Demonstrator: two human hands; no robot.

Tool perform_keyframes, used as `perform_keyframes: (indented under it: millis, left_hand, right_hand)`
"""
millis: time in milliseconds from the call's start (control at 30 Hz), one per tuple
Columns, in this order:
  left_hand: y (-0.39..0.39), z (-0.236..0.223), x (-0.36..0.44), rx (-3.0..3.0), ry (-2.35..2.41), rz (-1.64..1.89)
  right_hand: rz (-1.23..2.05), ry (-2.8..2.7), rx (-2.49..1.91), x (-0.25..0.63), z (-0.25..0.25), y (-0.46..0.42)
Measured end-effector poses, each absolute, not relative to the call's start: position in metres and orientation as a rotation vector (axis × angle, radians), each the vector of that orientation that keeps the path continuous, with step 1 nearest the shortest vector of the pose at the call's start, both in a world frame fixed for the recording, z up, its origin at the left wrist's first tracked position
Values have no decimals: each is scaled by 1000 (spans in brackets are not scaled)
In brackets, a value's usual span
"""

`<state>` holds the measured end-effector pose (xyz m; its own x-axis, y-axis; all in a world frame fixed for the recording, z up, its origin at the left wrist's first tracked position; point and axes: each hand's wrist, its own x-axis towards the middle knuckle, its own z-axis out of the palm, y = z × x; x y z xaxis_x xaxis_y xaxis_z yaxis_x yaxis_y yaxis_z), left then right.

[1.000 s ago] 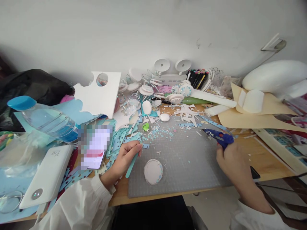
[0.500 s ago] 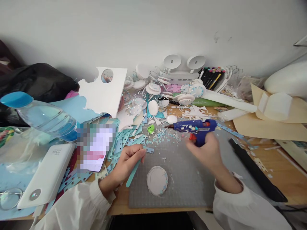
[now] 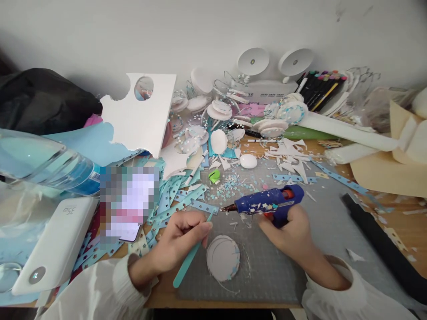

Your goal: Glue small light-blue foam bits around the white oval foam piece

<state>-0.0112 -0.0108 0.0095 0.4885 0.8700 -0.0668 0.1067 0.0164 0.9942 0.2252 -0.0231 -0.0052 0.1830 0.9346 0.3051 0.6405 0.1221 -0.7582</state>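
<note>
Turquoise tweezers (image 3: 187, 266) are pinched in my left hand (image 3: 187, 235), their thin tip pointing up and away past my thumb. My right hand (image 3: 287, 233) grips a blue glue gun (image 3: 263, 202) dotted with small paper bits. Its nozzle points left, just beyond the fingers of my left hand. Between and below my hands, a round white disc (image 3: 223, 258) lies flat on the grey cutting mat (image 3: 267, 266). Thin wire loops and a few pale blue bits run around the disc's edge. Neither tool touches it.
Star-shaped confetti (image 3: 233, 186) and a green gadget (image 3: 214, 176) lie beyond the gun. Decorated white discs (image 3: 220, 109) crowd the back. At left are punched blue strips (image 3: 167, 200), a phone (image 3: 130, 233), a power bank (image 3: 55, 244) and a bottle (image 3: 50, 162).
My right hand has brought the glue gun down toward me and closer to my left hand. The tweezers' tip now shows above my left fingers. The whole view has shifted slightly.
</note>
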Motion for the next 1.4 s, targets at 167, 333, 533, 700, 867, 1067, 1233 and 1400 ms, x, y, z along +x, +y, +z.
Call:
perform_keyframes:
  millis: [167,333,533,700,867,1067,1233,1400]
  left_hand:
    - [-12,11,-10,1422,899,722]
    - [-12,11,-10,1428,890,725]
    - [-11,9,-11,1442,879,708]
    - [-12,10,-11,1457,887,703]
    - [-12,10,-11,1459,881,713]
    - [-11,9,-11,1467,864,702]
    - [-12,6,-13,1447,864,693]
    - [-9,2,-11,1324,895,763]
  right_hand:
    - [438,-1566,-1580,223,-4,-23]
    - [426,-1536,-1577,223,-2,-23]
    - [408,-1574,-1545,224,-2,-23]
    - [365,-1608,-1563,225,-3,-23]
    - [371,-1615,-1573,225,-3,-23]
    - [309,-1677,-1597,226,-5,-24]
    - [-10,-1722,-1637,232,-13,-19]
    - [-131,-1497,-1884,262,-17,-20]
